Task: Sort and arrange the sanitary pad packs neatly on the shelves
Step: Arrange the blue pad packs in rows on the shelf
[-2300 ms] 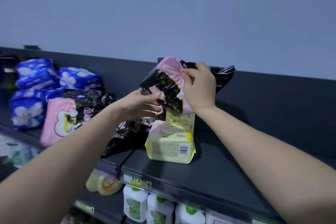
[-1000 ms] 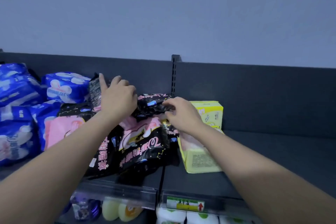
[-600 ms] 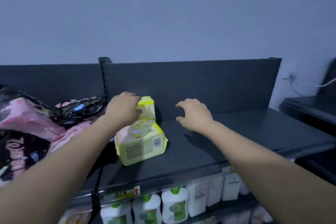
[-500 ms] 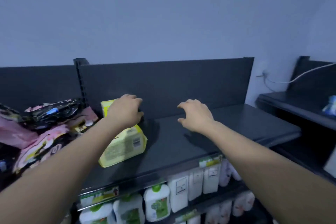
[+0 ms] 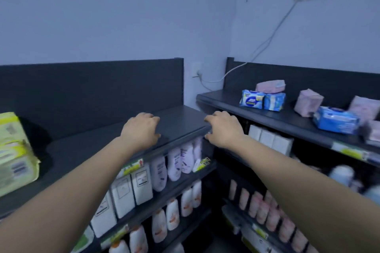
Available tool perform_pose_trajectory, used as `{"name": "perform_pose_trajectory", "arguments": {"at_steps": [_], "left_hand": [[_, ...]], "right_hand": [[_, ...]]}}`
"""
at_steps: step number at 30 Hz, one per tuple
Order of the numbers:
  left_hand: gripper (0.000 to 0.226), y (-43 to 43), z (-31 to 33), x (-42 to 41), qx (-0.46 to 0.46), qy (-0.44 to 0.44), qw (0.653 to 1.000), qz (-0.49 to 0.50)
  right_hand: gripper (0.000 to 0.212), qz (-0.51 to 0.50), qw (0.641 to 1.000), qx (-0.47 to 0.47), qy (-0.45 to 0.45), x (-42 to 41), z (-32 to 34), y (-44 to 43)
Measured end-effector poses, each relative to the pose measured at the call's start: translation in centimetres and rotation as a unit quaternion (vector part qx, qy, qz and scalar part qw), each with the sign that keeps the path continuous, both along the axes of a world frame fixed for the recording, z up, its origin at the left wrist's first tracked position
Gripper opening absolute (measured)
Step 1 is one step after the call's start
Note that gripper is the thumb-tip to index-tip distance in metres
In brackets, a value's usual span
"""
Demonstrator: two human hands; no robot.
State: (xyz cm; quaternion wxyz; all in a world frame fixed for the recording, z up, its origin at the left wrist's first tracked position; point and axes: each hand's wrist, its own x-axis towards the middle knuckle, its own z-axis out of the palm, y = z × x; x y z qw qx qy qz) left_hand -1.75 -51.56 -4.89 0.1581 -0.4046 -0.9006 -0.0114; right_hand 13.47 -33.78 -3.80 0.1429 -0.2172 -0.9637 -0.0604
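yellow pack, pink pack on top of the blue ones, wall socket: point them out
yellow pack [image 5: 15, 154], head view, its front face
pink pack [image 5: 271, 86], head view, its long side
wall socket [image 5: 196, 69], head view, its plate

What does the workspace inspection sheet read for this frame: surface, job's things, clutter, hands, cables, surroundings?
Surface: dark top shelf, mostly bare; a second dark shelf adjoins at the corner.
Job's things: yellow pack at the left edge; blue packs and pink packs scattered loosely on the second shelf.
Clutter: nothing seen.
Hands: left hand and right hand both empty, fingers curled, over the shelf's front corner.
Cables: white cable runs down the wall to an outlet.
Surroundings: bottles and cartons on lower shelves; plain wall.
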Motion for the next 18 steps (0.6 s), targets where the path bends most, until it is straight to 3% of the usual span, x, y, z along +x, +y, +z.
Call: {"name": "perform_pose_trajectory", "arguments": {"at_steps": [18], "left_hand": [[0.047,23.2,-0.3,8.8,0.041,-0.023,0.983,-0.177]], "right_hand": [[0.048,-0.198,0.980,-0.021,-0.008,15.1,-0.8,18.4]]}}
